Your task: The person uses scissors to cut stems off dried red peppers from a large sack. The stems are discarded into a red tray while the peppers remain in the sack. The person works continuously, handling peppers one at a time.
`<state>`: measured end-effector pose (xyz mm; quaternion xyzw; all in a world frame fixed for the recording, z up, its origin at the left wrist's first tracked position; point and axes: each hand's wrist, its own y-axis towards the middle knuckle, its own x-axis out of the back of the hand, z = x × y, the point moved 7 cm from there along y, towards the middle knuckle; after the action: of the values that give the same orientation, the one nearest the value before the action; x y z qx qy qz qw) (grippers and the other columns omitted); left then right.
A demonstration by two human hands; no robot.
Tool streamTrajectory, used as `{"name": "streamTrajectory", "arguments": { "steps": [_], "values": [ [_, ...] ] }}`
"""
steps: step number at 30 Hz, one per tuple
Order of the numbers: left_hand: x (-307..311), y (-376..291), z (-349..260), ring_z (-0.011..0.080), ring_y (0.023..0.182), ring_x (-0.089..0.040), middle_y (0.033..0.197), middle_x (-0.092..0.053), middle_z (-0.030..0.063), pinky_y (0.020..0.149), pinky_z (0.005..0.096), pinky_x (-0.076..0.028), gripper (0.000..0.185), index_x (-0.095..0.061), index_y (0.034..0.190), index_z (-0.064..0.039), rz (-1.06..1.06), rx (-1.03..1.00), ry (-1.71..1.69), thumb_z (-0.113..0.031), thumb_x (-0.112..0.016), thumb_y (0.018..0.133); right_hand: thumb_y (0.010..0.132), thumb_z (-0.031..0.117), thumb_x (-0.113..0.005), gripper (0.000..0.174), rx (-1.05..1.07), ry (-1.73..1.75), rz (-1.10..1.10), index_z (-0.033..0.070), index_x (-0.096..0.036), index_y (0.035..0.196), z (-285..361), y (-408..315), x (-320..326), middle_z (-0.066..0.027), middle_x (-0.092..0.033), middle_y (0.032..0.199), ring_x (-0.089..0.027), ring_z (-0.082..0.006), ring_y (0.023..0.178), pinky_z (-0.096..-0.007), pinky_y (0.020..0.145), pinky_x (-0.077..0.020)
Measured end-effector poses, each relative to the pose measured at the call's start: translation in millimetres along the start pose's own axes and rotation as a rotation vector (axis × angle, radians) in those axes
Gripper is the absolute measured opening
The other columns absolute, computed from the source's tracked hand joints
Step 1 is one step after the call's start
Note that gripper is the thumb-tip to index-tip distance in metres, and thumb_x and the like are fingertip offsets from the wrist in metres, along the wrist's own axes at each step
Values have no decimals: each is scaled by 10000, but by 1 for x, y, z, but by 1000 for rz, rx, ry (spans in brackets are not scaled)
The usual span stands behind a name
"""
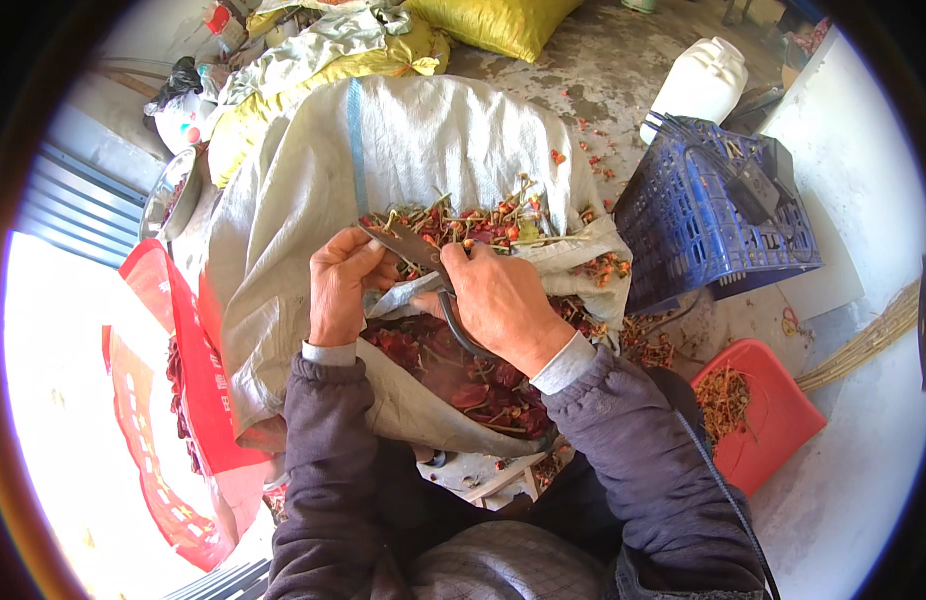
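Shears with dark blades point(409, 246) are gripped in my right hand point(500, 300), their tips pointing left to my left hand point(346, 274). With thumb and fingers my left hand pinches a small red piece, probably a dried chili pepper, right at the blade tips. Below both hands lies a white woven sack point(283, 225), its mouth folded open. Dark red dried peppers point(470, 390) fill the opening, and orange-red stem ends with green stalks point(500, 225) lie on the sack's fold beyond the shears.
On the right stand a blue plastic crate point(673, 217), a white jug point(699, 86) and a red dustpan point(778, 420) holding stem scraps, beside a broom point(860, 337). A red bag point(200, 360) and a metal bowl point(186, 196) are at left; yellow sacks point(500, 26) lie behind.
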<state>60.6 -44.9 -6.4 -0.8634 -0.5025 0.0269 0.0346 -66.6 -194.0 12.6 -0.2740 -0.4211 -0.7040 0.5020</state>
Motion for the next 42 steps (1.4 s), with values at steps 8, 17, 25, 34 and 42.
{"name": "streamTrajectory", "arguments": {
  "steps": [8,17,25,34,42],
  "values": [
    [1,3,4,125,694,-653,856,-725,72,658,268,-539,145,-712,1059,12,15,-26,-59,-103,-640,1009,942,478,-730,483,-15,66,15,14,-600,980,-7,0,-6,-232,-661,718,-706,-410,697,-488,575,-543],
    [5,5,9,143,701,-664,878,-731,91,665,287,-552,134,-701,1087,11,14,-8,-190,-90,-661,1009,996,494,-695,476,-75,675,123,19,-686,1017,-7,0,-17,-150,-633,675,-632,-286,602,-406,591,-485],
    [47,-1,-32,78,754,-545,890,-619,-7,638,238,-474,179,-630,1211,-40,103,-271,-704,-92,-626,1039,977,646,-655,597,-429,1455,159,55,-576,1006,-21,4,-1,12,-523,697,-486,-71,524,-250,457,-392],
    [113,-13,-42,87,672,-568,858,-677,10,596,263,-480,216,-664,1112,-37,-245,-253,-389,-190,-739,980,935,349,-768,363,-129,54,-222,51,-567,985,-47,3,28,-162,-640,705,-674,-397,670,-485,587,-501],
    [-23,-17,30,344,931,-740,1041,-762,163,823,393,-586,203,-769,1047,-69,407,-405,1210,-143,-752,859,841,95,-744,311,-112,-103,50,30,-562,1084,-50,1,-9,-200,-675,800,-708,-425,779,-527,683,-559]
  ]
}}
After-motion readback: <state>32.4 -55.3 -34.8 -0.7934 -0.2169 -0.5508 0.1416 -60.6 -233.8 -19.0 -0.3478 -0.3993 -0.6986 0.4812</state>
